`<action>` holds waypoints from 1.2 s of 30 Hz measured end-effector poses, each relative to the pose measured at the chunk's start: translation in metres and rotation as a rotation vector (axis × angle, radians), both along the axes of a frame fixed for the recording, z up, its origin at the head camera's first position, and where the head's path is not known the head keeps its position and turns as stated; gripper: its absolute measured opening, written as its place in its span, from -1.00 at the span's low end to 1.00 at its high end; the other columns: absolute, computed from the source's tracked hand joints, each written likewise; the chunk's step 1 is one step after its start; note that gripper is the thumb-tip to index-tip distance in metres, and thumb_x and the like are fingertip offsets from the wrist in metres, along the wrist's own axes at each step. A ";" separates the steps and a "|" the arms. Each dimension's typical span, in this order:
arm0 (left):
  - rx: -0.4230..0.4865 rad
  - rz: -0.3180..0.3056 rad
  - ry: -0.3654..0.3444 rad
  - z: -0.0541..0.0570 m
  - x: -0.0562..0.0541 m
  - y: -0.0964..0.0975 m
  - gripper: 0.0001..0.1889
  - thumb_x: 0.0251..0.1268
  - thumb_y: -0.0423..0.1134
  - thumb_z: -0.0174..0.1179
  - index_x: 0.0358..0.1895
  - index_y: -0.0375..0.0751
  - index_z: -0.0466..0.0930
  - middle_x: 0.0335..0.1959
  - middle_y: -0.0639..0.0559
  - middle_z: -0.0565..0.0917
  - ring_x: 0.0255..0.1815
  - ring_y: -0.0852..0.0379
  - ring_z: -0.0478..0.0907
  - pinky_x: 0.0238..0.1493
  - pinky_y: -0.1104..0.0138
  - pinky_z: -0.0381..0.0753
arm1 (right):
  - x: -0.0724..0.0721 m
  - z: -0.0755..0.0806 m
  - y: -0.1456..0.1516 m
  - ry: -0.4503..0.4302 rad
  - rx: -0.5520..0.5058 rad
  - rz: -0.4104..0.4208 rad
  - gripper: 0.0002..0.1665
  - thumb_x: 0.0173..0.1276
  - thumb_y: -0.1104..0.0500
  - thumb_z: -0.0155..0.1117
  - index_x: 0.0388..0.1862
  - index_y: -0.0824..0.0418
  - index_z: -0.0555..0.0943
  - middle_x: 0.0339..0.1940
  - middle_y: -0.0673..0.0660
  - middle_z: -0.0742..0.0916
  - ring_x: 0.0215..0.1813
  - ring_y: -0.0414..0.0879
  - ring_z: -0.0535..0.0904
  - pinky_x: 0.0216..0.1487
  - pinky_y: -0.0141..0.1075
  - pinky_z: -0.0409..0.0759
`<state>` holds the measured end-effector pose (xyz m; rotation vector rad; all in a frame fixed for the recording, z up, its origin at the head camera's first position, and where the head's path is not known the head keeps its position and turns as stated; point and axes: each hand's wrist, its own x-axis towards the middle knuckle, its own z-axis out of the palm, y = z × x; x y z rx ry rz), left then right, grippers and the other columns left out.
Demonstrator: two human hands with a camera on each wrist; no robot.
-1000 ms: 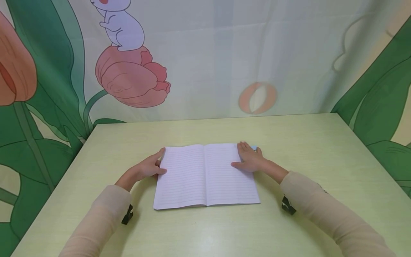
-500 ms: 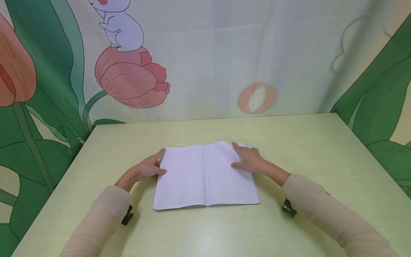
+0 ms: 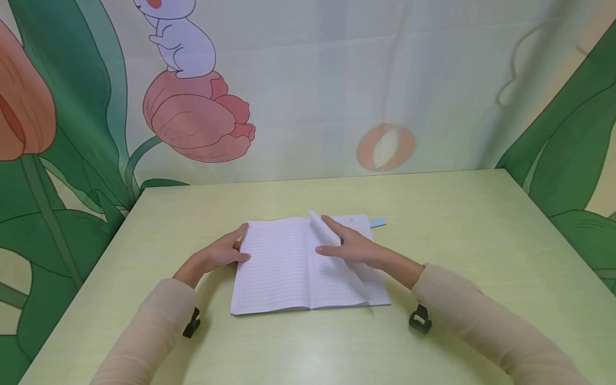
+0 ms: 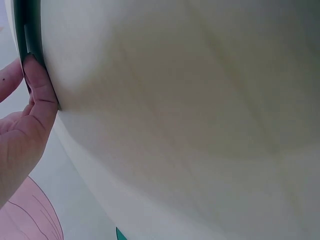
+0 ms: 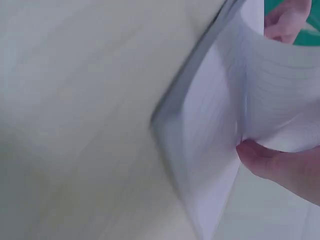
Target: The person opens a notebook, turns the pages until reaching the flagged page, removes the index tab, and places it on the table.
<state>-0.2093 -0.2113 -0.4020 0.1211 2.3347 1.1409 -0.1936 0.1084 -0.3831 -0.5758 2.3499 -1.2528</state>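
Observation:
A lined notebook (image 3: pixel 274 267) lies open on the table, its centre fold facing me. My left hand (image 3: pixel 222 250) grips the notebook's left edge, thumb on the page and fingers at the side; the left wrist view shows its fingers (image 4: pixel 40 87) against a dark green cover edge. Above the right half, my right hand (image 3: pixel 358 248) holds a lifted page (image 3: pixel 323 231) that curls over toward the fold. From the right wrist view, that page (image 5: pixel 285 95) bends in a curve above the sheets below. The hand hides part of the page.
A small light-blue tab (image 3: pixel 378 222) sticks out past the notebook's upper right edge. The pale wooden table (image 3: pixel 462 224) extends around the notebook. Behind it hangs a printed curtain (image 3: pixel 298 107) with flowers and a white animal.
My right hand has lifted a page from the notebook's right half and moved it leftward, uncovering the sheet beneath and more of the blue tab. The left hand stays in place.

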 end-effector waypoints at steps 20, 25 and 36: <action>0.092 -0.005 -0.012 0.002 0.001 -0.001 -0.17 0.20 -0.54 -0.04 0.44 -0.18 -0.33 -0.07 -0.29 0.45 -0.32 0.03 0.47 -0.32 0.28 0.47 | 0.025 -0.010 -0.058 0.216 0.213 0.377 -0.02 0.20 -0.08 0.24 0.45 0.18 -0.01 0.43 0.19 0.13 0.44 0.12 -0.17 0.33 0.02 -0.10; 0.138 0.005 -0.042 0.003 0.003 -0.002 -0.35 0.42 -0.33 -0.21 0.44 -0.20 -0.35 -0.15 -0.26 0.43 -0.37 0.04 0.43 -0.34 0.27 0.46 | 0.031 -0.010 -0.062 0.233 0.305 0.481 -0.12 0.22 -0.10 0.21 0.42 0.16 0.12 0.42 0.17 0.18 0.45 0.03 -0.15 0.31 0.08 -0.15; 0.062 -0.007 -0.009 0.004 0.003 -0.002 -0.21 0.31 -0.37 0.01 0.44 -0.18 -0.33 -0.25 -0.23 0.47 -0.46 0.07 0.44 -0.37 0.30 0.46 | 0.032 -0.011 -0.058 0.265 0.333 0.543 -0.21 0.28 -0.10 0.12 0.40 0.16 0.16 0.43 0.13 0.15 0.45 -0.03 -0.16 0.32 0.05 -0.19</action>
